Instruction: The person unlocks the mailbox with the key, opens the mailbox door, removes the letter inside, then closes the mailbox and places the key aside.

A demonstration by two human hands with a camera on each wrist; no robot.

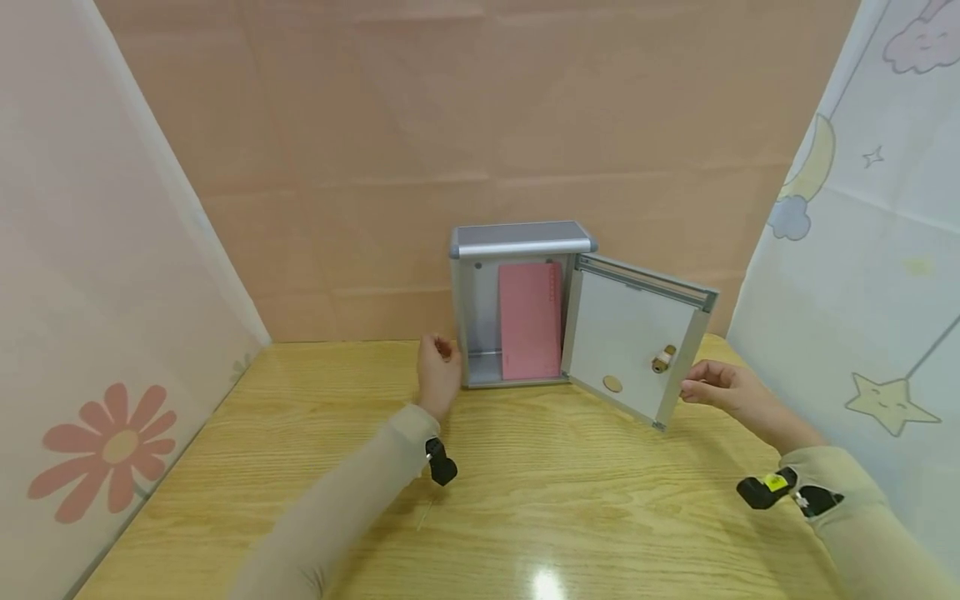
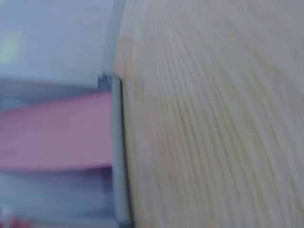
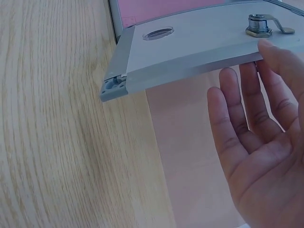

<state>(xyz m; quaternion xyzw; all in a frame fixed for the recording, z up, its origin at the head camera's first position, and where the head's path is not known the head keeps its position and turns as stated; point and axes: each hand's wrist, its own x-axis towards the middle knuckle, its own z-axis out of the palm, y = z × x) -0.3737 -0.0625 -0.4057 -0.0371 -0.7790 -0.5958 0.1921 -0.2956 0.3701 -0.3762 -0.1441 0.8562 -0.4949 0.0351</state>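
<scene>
A grey metal letter box (image 1: 525, 239) stands upright on the table with its door (image 1: 633, 333) swung out to the right. Inside leans a pink, flat, paper-like item (image 1: 527, 321), upright against the right side. My right hand (image 1: 723, 387) pinches the door's free edge, thumb on the inner face and fingers behind, near the cam lock (image 3: 259, 26). Beside the box's left wall is my left hand (image 1: 438, 375), fingers bent; whether it grips the wall cannot be told. Only a blurred bit of that hand shows low in the left wrist view.
The wooden table (image 1: 525, 483) extends in front of the box and to both sides. A peach cloth backdrop (image 1: 487, 125) hangs behind. Printed cloth walls stand left (image 1: 112, 250) and right (image 1: 862, 275). A small oval opening (image 3: 159, 33) sits low in the door.
</scene>
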